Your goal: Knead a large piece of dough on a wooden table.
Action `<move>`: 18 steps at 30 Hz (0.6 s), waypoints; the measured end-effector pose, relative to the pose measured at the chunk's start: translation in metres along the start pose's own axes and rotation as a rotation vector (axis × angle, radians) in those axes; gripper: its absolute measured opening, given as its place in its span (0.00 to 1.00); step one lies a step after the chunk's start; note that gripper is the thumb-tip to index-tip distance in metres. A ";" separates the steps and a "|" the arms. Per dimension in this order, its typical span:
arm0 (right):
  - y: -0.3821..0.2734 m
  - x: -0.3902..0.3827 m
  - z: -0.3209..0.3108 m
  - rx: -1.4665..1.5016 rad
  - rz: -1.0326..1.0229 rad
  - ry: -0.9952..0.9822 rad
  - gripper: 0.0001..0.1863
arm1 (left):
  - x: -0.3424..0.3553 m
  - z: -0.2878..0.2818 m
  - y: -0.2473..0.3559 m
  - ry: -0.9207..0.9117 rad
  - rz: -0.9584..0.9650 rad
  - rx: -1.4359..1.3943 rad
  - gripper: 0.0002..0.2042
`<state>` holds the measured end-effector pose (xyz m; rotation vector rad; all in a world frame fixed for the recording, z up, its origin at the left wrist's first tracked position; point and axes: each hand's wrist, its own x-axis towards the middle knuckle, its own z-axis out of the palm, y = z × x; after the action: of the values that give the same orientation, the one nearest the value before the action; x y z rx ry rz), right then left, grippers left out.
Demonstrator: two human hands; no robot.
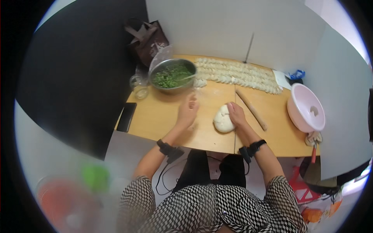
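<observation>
Right hand gripping edge of rounded white dough lump on light-brown wooden surface; left hand apart, loosely half-open, nothing visible held.

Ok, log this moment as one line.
right hand: on dough, right side | left hand: loosely curled, apart from dough | rolling pin: right of dough | metal bowl: beyond left hand

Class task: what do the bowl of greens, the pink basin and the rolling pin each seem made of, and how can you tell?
Bowl: metal, probably steel; silvery grey with a bright rim.
Pink basin: likely plastic; smooth, evenly coloured, faintly glossy.
Rolling pin: probably wood; dull brown, though grain is unclear.
</observation>
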<state>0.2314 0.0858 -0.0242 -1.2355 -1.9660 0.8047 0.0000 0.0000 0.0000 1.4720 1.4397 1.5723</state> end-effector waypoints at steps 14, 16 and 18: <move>-0.038 -0.070 -0.031 0.599 -0.118 0.003 0.19 | -0.040 0.083 0.014 -0.334 0.114 0.092 0.19; -0.040 -0.075 -0.040 0.543 -0.055 0.020 0.19 | -0.064 0.075 0.025 -0.270 0.256 0.152 0.17; -0.036 -0.075 -0.043 0.317 -0.001 0.060 0.19 | -0.077 0.070 0.030 -0.228 0.434 0.232 0.16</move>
<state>0.2716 0.0104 0.0134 -1.0576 -1.7112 1.0210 0.0925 -0.0553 -0.0111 2.1398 1.2586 1.4434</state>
